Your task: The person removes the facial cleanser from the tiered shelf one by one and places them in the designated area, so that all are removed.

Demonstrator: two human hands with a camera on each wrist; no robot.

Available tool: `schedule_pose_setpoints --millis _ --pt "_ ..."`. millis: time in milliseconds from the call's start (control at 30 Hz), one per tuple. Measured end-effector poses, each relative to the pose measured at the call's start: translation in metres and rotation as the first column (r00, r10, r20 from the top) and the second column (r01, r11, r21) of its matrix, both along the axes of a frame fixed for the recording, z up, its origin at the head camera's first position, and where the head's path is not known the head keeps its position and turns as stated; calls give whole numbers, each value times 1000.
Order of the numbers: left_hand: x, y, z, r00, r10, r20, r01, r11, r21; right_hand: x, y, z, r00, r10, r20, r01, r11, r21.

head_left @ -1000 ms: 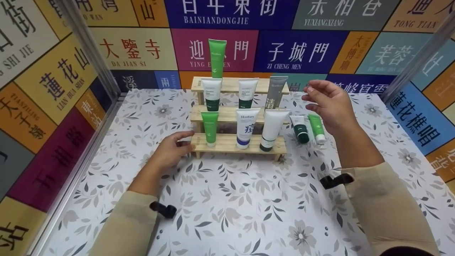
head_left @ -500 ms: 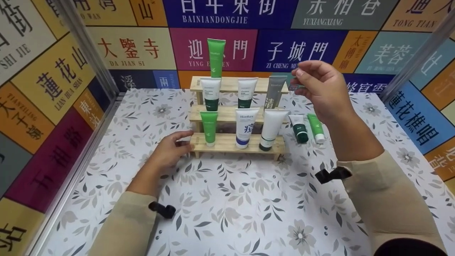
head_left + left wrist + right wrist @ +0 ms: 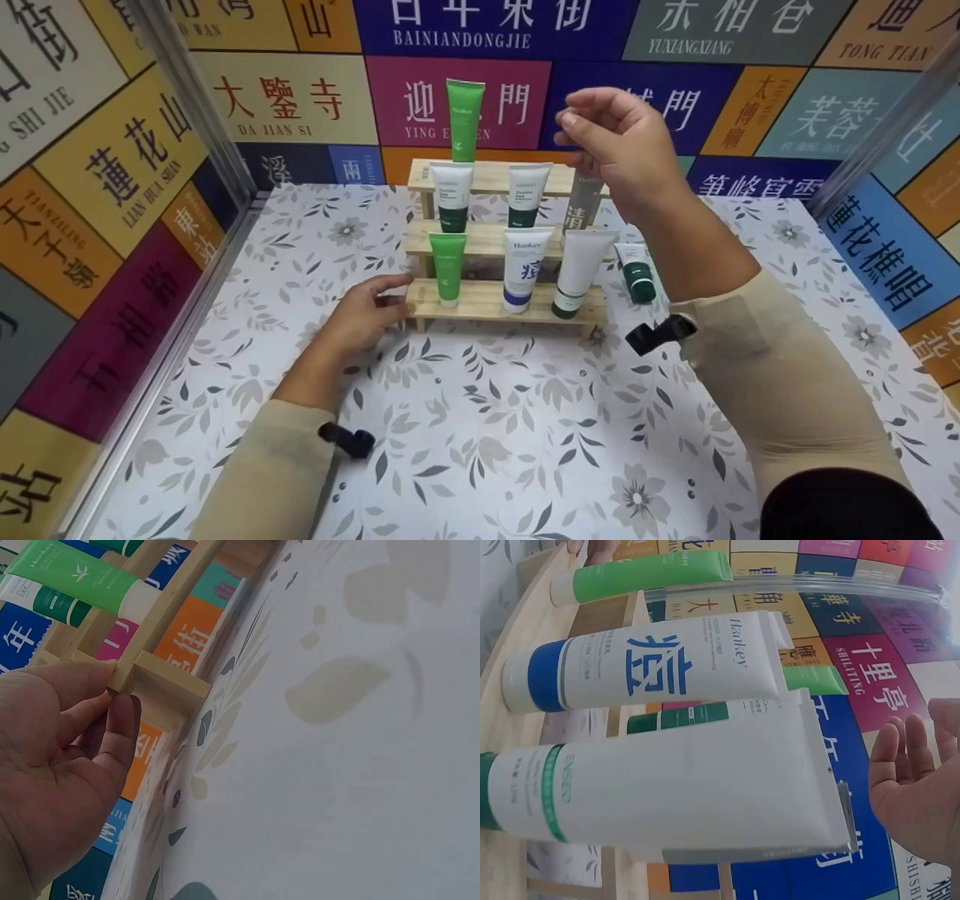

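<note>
My left hand (image 3: 373, 311) pinches the left end of the lowest tier of a wooden display rack (image 3: 161, 622), thumb and fingertips at the plank's corner. My right hand (image 3: 622, 146) is raised in the air near the rack's top right end, fingers loosely bent, and nothing shows in it in the right wrist view. On the front tier stand a green tube (image 3: 448, 268), a blue-banded white tube (image 3: 652, 664) and a white tube with a green stripe (image 3: 675, 795). The middle tier bears two white-and-dark-green tubes (image 3: 529, 193) and a grey tube (image 3: 581, 206), partly hidden. One green tube (image 3: 465, 120) stands on top.
A white-and-dark-green tube (image 3: 637, 274) lies on the flower-patterned table (image 3: 480, 420) right of the rack. Walls with colourful lettered panels (image 3: 457, 97) rise behind and at both sides. Metal posts (image 3: 202, 97) stand in the corners.
My right hand has moved left and up, from beside the rack to its top right end. My right forearm now covers the loose green tube on the table. The left hand stays put.
</note>
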State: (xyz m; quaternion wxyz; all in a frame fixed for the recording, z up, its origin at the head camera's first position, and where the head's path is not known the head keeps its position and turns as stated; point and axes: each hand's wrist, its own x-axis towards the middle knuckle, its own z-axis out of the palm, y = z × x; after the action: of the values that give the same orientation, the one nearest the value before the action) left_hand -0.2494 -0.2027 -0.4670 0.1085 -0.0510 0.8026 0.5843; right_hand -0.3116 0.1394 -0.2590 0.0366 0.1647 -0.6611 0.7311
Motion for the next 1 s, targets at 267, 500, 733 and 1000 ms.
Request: schedule_pose_setpoints --millis 267,500,733,1000 --pt "-2 2 2 1000 -4 20 4 1000 10 -18 -27 13 1000 -18 23 17 999 41" --pt "-3 2 1 1000 -10 25 11 1000 -13 -40 -54 18 992 -15 125 8 998 58" --pt "0 -2 -2 1000 -14 3 14 1000 20 -57 -73 18 986 -39 162 26 996 80" --pt "1 -2 -3 1000 -11 9 11 1000 23 -69 -83 17 981 -40 189 19 994 111"
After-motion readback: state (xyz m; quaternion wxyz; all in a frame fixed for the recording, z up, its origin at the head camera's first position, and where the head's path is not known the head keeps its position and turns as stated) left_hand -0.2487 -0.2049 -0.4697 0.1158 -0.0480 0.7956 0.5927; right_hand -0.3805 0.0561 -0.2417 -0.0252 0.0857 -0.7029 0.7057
